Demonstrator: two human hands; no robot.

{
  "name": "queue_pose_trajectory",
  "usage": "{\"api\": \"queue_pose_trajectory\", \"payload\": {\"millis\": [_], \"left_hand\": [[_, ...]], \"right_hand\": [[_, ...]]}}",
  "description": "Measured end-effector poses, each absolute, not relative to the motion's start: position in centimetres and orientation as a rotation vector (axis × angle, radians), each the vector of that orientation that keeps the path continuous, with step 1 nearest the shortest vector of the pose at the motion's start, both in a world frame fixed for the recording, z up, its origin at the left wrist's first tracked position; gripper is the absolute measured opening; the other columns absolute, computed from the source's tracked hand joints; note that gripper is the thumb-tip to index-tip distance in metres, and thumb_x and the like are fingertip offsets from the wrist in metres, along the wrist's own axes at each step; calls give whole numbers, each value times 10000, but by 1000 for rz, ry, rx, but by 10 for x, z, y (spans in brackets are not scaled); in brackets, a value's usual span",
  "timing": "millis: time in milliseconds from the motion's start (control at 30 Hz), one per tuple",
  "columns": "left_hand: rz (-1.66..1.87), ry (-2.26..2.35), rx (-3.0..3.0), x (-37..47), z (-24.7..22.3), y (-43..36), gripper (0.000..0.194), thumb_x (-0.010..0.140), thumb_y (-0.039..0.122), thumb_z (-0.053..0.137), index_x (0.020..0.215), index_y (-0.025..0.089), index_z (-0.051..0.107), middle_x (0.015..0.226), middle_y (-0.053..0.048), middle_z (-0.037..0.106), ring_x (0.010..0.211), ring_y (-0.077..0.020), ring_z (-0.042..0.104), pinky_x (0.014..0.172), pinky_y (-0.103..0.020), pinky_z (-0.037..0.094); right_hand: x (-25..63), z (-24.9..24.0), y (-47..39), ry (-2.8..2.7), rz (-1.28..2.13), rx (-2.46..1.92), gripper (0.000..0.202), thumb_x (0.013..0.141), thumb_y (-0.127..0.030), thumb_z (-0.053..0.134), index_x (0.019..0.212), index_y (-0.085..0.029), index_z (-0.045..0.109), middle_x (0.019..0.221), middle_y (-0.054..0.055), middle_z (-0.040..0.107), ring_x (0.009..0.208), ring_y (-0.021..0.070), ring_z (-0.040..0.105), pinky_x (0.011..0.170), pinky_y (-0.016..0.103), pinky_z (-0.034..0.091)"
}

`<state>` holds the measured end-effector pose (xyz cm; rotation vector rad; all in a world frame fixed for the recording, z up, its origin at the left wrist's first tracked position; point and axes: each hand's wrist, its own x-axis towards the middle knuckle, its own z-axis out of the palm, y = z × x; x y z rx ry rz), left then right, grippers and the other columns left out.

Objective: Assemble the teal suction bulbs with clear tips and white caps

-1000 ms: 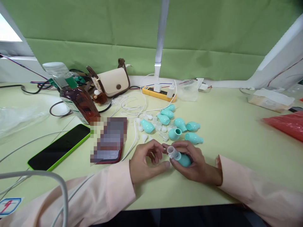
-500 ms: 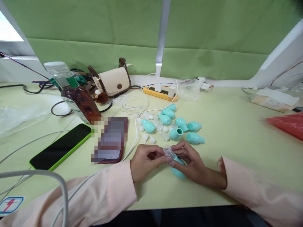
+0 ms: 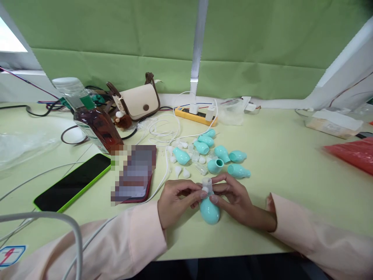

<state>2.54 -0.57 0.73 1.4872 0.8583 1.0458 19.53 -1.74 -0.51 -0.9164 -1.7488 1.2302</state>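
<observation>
Close to the table's front edge, a teal squeeze bulb (image 3: 210, 211) stands upright with a clear plastic tube (image 3: 207, 181) in its neck. My right hand (image 3: 233, 198) grips the neck and tube from the right, thumb in front and fingers behind. From the left, the thumb and fingertips of my left hand (image 3: 181, 200) pinch a small white piece (image 3: 205, 190) against the tube's side; the fingertips partly hide it. Beyond my hands lie several loose teal bulbs (image 3: 215, 165), clear tubes (image 3: 201, 168) and small white tips (image 3: 186, 173).
Left of my hands are a phone with a red case (image 3: 150, 190), a black phone in a green case (image 3: 72, 181) and a dark bottle (image 3: 97, 126). A handbag (image 3: 140, 102), a yellow power strip (image 3: 195, 116) and a white cable (image 3: 166, 175) lie farther back.
The bulb has turned from tilted to upright, its round body swinging left out from under my right hand. A small white piece now shows at my left fingertips.
</observation>
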Motion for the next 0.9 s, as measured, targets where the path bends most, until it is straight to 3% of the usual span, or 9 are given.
{"api": "queue_pose_trajectory", "payload": {"millis": [233, 367, 500, 700, 900], "left_hand": [[926, 882, 1620, 24, 8, -6, 224, 757, 283, 502, 626, 120, 583, 533, -3, 536, 482, -88, 486, 486, -195, 416], [865, 913, 1699, 24, 6, -2, 205, 764, 274, 489, 713, 121, 615, 548, 1, 525, 512, -95, 480, 512, -197, 404], [872, 933, 1668, 25, 5, -2, 213, 752, 262, 514, 661, 117, 641, 540, -4, 520, 517, -98, 470, 511, -201, 393], [903, 948, 1242, 30, 4, -6, 186, 682, 250, 606, 754, 95, 678, 592, -43, 612, 524, -111, 513, 524, -236, 435], [889, 931, 976, 32, 5, -2, 200, 569, 242, 696, 671, 70, 676, 485, -34, 601, 420, -91, 506, 451, -223, 429]], "right_hand": [[192, -7, -15, -1761, 1059, -990, 196, 723, -281, 555, 841, -201, 421, 739, 16, 583, 676, 131, 579, 558, 243, 474], [189, -4, -13, -1879, 761, -1039, 178, 672, -247, 586, 758, -190, 441, 621, -27, 475, 522, 83, 450, 451, 203, 390], [188, -1, -13, -2005, 592, -1111, 149, 676, -247, 565, 662, -176, 434, 522, -56, 362, 454, 65, 344, 421, 203, 308], [188, 0, -14, -2067, 517, -1186, 130, 682, -254, 547, 667, -165, 453, 523, -55, 362, 449, 60, 338, 419, 198, 275], [188, 0, -12, -2094, 421, -1184, 159, 688, -268, 552, 654, -167, 433, 507, -65, 341, 432, 50, 294, 413, 190, 250]]}}
